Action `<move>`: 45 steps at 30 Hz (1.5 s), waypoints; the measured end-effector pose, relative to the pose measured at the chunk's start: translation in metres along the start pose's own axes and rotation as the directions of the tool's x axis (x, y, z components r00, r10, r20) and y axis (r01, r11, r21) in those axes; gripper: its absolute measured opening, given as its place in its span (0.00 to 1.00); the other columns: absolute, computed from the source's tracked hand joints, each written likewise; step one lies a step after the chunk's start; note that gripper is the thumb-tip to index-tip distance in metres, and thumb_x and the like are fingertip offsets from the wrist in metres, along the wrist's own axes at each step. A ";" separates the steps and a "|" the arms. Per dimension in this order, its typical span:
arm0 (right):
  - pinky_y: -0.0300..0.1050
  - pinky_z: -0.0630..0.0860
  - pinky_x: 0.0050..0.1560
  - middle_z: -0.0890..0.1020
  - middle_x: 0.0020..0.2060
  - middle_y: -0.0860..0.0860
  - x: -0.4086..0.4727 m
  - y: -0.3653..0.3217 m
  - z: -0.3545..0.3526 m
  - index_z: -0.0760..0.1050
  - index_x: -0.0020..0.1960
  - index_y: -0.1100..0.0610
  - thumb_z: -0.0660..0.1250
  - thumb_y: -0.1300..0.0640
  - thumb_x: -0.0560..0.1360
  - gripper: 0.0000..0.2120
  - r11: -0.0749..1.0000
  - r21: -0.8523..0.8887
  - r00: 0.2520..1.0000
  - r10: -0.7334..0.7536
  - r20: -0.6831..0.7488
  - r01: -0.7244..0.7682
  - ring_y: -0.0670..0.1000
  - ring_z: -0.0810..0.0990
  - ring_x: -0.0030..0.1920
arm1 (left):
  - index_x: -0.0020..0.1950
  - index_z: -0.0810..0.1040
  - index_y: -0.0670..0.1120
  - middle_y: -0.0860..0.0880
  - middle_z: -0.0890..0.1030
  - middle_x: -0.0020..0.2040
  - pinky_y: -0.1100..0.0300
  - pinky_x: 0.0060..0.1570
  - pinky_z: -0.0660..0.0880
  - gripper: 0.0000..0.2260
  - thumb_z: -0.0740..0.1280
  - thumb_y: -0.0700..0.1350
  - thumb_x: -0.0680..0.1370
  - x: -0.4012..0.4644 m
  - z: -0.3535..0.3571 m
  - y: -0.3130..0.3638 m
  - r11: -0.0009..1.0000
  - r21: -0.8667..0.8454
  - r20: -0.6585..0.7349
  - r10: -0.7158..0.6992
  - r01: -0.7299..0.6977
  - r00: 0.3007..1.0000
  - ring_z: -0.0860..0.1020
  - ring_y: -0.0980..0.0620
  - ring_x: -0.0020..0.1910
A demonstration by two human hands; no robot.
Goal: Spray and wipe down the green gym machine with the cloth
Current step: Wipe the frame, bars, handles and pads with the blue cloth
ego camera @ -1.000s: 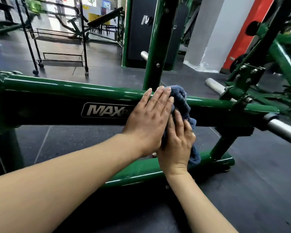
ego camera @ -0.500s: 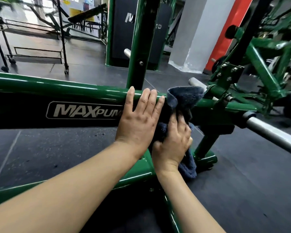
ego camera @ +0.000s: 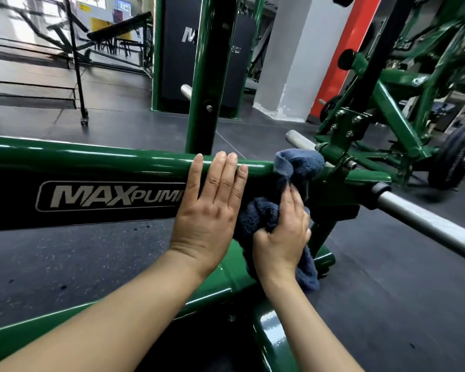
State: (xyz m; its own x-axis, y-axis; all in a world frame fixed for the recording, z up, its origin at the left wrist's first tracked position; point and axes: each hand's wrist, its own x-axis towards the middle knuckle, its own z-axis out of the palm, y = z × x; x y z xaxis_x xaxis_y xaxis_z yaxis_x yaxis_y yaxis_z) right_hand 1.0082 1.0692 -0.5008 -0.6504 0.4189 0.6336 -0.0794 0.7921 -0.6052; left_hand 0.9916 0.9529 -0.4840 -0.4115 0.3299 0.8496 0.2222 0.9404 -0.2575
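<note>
A green gym machine runs across the view as a horizontal beam (ego camera: 91, 159) with a black panel reading MAXPUMP. My left hand (ego camera: 212, 208) lies flat against the beam with straight fingers reaching over its top edge. Just to its right, my right hand (ego camera: 282, 232) grips a dark blue cloth (ego camera: 298, 165) and presses it on the beam's right end near the bolted joint. One part of the cloth drapes over the top of the beam, and another part hangs below my right wrist. No spray bottle is in view.
A green upright post (ego camera: 210, 76) rises behind the beam. A silver bar (ego camera: 427, 221) sticks out at the right, and a shorter one (ego camera: 298, 139) behind the cloth. More green frame (ego camera: 392, 108) stands at the right, a black wheeled rack (ego camera: 78, 76) at the far left.
Both hands and the cloth have slid right along the beam toward the joint. The cloth now lies bunched over the beam's top, and the two hands sit further apart.
</note>
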 end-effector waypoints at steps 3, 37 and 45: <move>0.53 0.59 0.69 0.63 0.75 0.50 0.005 0.013 0.004 0.63 0.75 0.56 0.63 0.72 0.62 0.41 0.991 0.063 0.993 0.119 0.017 -0.119 0.55 0.63 0.71 | 0.75 0.59 0.36 0.34 0.64 0.73 0.35 0.72 0.43 0.24 0.46 0.38 0.79 -0.001 0.005 0.002 0.999 0.038 0.024 -0.001 0.001 1.000 0.61 0.35 0.72; 0.61 0.71 0.59 0.77 0.55 0.58 0.007 0.022 -0.003 0.68 0.55 0.58 0.58 0.65 0.62 0.22 0.874 0.113 0.864 0.434 0.253 -0.472 0.63 0.74 0.58 | 0.74 0.63 0.36 0.39 0.67 0.73 0.39 0.74 0.41 0.29 0.59 0.43 0.73 0.007 -0.007 0.014 0.999 0.008 0.158 -0.045 0.044 0.986 0.62 0.36 0.73; 0.54 0.58 0.68 0.65 0.73 0.49 0.034 0.016 -0.007 0.57 0.75 0.54 0.62 0.69 0.68 0.37 0.929 0.027 0.919 0.362 0.153 -0.370 0.58 0.62 0.69 | 0.74 0.58 0.36 0.39 0.66 0.73 0.39 0.73 0.41 0.28 0.50 0.42 0.75 0.006 -0.001 0.010 0.998 0.059 0.112 -0.023 0.016 0.993 0.62 0.36 0.73</move>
State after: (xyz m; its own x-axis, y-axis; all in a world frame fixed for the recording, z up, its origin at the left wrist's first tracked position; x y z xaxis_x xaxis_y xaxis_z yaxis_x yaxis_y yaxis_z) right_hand 0.9901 1.0993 -0.4853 -0.7427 0.6038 0.2896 0.1464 0.5684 -0.8096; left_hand 0.9925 0.9646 -0.4812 -0.5129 0.3155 0.7984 0.1630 0.9489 -0.2703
